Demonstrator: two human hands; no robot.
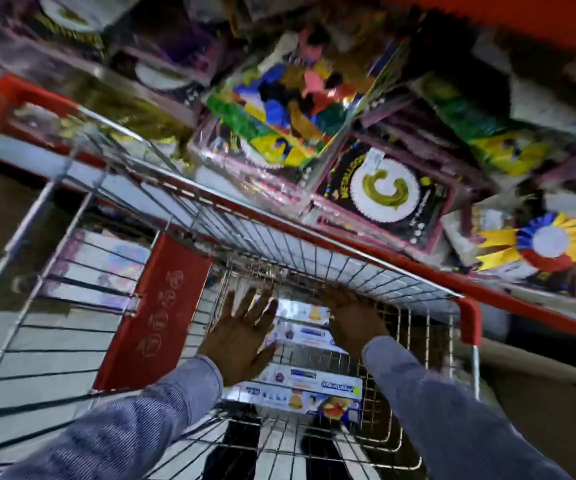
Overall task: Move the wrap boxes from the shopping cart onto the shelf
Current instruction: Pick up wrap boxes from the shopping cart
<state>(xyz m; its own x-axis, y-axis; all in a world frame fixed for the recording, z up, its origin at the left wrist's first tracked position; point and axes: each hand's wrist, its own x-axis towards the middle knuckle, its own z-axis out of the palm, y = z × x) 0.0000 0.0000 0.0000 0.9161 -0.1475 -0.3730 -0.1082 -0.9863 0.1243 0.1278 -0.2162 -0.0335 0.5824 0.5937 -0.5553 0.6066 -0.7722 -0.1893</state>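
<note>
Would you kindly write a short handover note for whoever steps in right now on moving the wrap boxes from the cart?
Left hand: open, fingers spread, empty, reaching down into the shopping cart.
Right hand: also down in the cart, over the boxes; grip unclear through blur.
Wrap boxes: several lie stacked on the cart floor, under and between the hands.
Shelf: beyond the cart, holding party decorations; no wrap box visible there.
Done: nothing that shows.
Left: lift the boxes out and place them on the shelf.
</note>
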